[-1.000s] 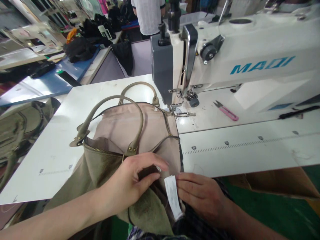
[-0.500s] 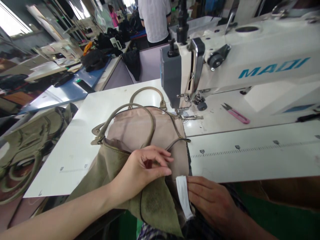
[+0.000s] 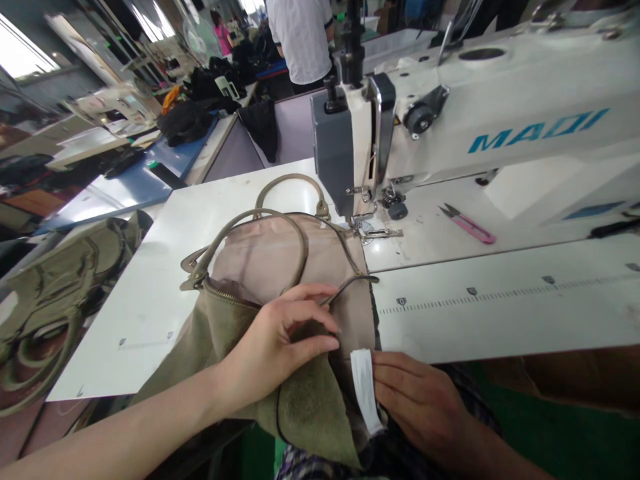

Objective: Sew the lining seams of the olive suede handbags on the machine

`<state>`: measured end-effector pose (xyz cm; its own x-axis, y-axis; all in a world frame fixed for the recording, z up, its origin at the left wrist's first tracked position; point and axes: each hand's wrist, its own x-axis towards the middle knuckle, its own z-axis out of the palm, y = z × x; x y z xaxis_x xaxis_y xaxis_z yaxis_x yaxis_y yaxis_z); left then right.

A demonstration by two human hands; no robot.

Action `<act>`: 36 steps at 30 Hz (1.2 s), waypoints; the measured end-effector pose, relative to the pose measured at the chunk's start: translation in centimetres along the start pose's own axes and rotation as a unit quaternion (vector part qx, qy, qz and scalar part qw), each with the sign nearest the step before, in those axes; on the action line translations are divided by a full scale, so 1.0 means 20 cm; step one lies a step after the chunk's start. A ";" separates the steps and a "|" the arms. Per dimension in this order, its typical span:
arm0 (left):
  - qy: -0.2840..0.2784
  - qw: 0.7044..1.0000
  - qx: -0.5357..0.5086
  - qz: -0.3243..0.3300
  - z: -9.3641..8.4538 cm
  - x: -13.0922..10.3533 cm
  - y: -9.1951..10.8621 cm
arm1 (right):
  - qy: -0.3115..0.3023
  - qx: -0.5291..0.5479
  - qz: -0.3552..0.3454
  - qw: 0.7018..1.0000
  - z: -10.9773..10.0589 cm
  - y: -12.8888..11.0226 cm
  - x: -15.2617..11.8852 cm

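An olive handbag (image 3: 310, 410) with a beige-pink lining (image 3: 260, 250) lies partly turned out, two rounded handles rising from it. Its far right edge reaches the sewing machine's presser foot (image 3: 357, 223). My left hand (image 3: 280, 337) rests over the olive side, thumb and fingers apart with nothing visible between them. At the near right edge of the lining, my right hand (image 3: 420, 393) grips the bag, fingers pressed together and thumb hidden. Beside those fingertips a white strip like a label (image 3: 366, 390) lies against the lining.
Pink thread snips (image 3: 469, 225) lie on the machine bed, right of the needle. A printed ruler (image 3: 473, 292) runs along the table's front. Another olive bag (image 3: 55, 287) lies at left. Beyond the table a person in a white shirt (image 3: 300, 40) stands facing away.
The fingers of my left hand have parted more from the thumb. My right hand and the bag stay nearly the same; the whole view has shifted slightly.
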<state>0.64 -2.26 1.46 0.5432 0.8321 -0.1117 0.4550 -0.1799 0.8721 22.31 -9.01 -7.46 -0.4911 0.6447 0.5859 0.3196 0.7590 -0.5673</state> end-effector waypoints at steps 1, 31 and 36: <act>-0.040 0.995 0.080 0.048 0.00 0.00 0.01 | 0.002 0.002 0.003 1.000 0.01 0.00 0.00; -0.157 0.742 0.616 0.211 -0.04 0.19 -0.10 | -0.058 -0.062 0.055 0.995 -0.02 -0.09 0.00; -0.139 0.786 0.584 0.147 -0.08 0.20 -0.10 | -0.036 -0.110 0.001 0.993 -0.03 -0.06 0.02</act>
<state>0.79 2.27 -0.02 0.8050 0.5475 -0.2285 0.5306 -0.8367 -0.1355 22.15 -9.61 -6.09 -0.5441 0.6435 0.5383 0.4854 0.7648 -0.4236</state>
